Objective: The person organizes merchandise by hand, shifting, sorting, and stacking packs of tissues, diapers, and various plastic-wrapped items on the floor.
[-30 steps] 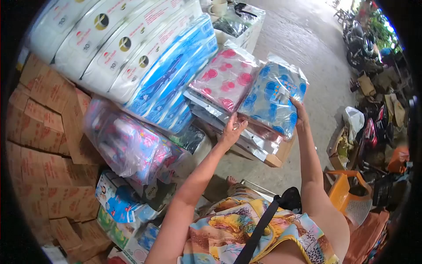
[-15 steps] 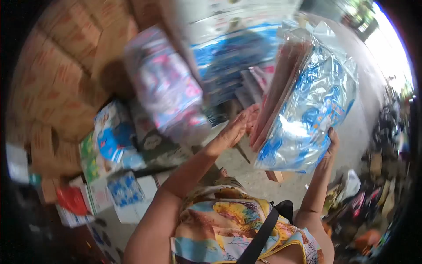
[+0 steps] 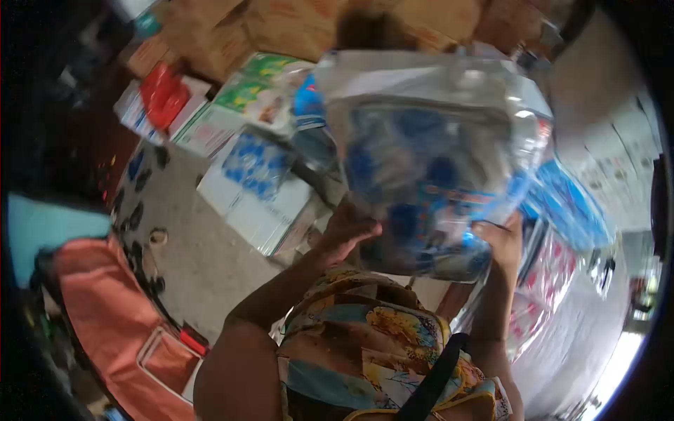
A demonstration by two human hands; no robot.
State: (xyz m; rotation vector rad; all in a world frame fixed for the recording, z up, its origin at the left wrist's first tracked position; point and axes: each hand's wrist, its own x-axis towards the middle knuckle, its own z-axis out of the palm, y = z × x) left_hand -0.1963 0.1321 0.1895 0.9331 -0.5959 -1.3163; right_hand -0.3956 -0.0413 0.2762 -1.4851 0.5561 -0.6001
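A clear plastic packet point(image 3: 428, 168) with blue patterned contents is held up in front of my chest, blurred by motion. My left hand point(image 3: 347, 231) grips its lower left edge, thumb at the front and fingers mostly hidden behind. At the lower right edge, my right hand point(image 3: 502, 242) is closed on the same packet with its thumb on the front. Whether more packets lie behind this one is hidden. Just left of the packet, a small blue-and-white pack point(image 3: 256, 165) rests on a white box point(image 3: 246, 203).
Brown cartons point(image 3: 288, 28) are stacked at the back. A red plastic bag point(image 3: 163, 95) sits on boxes at the left. An orange-red fabric item point(image 3: 112, 302) lies at lower left. Blue plastic packs point(image 3: 569, 203) and pink-patterned packs point(image 3: 544, 288) are at the right.
My view has turned left. The packet has swung from the right to in front of me, with its blue-patterned face toward me. My left hand has closed on its edge.
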